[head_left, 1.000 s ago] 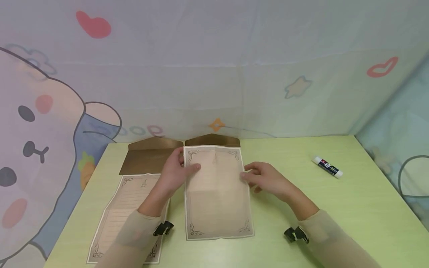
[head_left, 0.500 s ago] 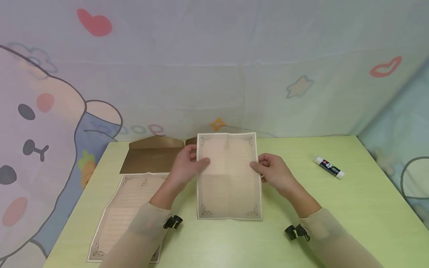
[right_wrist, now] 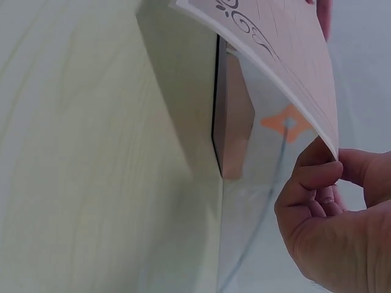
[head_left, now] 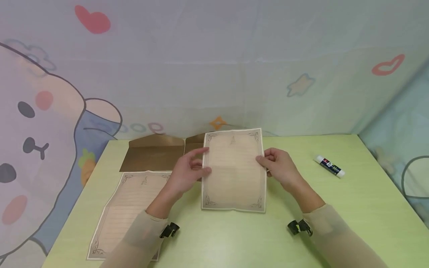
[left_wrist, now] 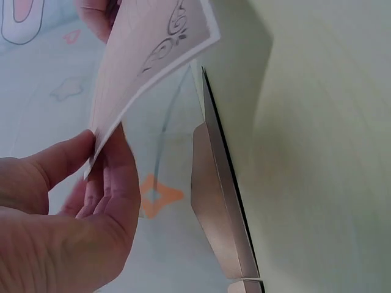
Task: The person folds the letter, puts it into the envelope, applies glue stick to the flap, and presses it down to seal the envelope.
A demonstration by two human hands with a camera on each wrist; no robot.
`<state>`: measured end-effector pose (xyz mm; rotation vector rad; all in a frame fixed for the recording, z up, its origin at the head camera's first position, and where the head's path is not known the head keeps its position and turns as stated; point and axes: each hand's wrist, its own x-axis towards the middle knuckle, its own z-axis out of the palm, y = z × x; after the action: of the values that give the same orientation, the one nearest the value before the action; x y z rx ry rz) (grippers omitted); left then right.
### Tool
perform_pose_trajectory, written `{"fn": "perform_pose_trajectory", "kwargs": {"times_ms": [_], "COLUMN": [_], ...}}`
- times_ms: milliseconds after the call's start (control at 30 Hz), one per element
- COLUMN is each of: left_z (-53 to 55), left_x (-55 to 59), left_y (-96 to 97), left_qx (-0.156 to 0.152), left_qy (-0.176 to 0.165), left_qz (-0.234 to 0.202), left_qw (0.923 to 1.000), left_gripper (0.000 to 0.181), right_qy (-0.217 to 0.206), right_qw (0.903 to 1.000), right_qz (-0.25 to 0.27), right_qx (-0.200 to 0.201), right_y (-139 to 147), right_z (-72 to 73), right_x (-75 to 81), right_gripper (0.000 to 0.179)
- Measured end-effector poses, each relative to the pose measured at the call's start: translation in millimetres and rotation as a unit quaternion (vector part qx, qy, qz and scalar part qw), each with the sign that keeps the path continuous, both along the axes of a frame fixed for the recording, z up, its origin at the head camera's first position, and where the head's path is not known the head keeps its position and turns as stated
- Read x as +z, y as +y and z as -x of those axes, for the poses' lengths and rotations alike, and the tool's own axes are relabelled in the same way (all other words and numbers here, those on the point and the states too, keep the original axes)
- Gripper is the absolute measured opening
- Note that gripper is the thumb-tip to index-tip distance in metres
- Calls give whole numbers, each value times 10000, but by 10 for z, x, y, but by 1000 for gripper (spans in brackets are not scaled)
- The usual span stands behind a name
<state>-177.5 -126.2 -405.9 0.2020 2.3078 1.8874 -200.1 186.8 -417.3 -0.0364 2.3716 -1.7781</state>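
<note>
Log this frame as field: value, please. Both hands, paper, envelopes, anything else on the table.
left hand: pinches left edge of held letter sheet
right hand: pinches its right edge
held sheet state: raised off the table, ornate corners, faint lines
second letter sheet: on table, left side, partly hidden by left sleeve
left envelope: brown, flap open, near back edge
right envelope: brown, flap open, partly hidden behind held sheet
glue stick: lying on table, right side
</note>
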Motion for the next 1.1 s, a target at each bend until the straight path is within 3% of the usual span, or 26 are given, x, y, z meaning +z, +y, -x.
{"fn": "perform_pose_trajectory", "kwargs": {"times_ms": [100,233,400,533,700,833,967,1100], "left_z": [-13,-23,-24,-10,-8,-18,-21,-20], "left_x": [3,27,76,85,90,90,81,58], "left_y": [4,7,-8,-24,-29,-43,-66,-78], "left_qx": [134,316,361,286,185,222,249,108], "left_qy": [176,378,611,838,1205,1308,1285,1153], "left_qz": [179,290,422,869,1564,1731,1742,1693], "left_qw": [9996,9984,9966,9923,9801,9759,9760,9787], "left_gripper": [47,40,42,44,32,20,17,16], "right_qy": [84,459,948,1130,1481,1748,1865,1614], "right_qw": [9999,9986,9910,9845,9760,9713,9701,9780], "right_qz": [80,-29,-448,-810,-1204,-1290,-1277,-1029], "right_qx": [-8,251,830,1073,1051,967,890,833], "right_y": [18,44,65,73,84,89,88,76], "right_z": [-2,-27,-89,-127,-135,-137,-142,-156], "right_x": [19,66,152,183,172,168,172,173], "right_gripper": [55,69,61,55,32,14,25,23]}}
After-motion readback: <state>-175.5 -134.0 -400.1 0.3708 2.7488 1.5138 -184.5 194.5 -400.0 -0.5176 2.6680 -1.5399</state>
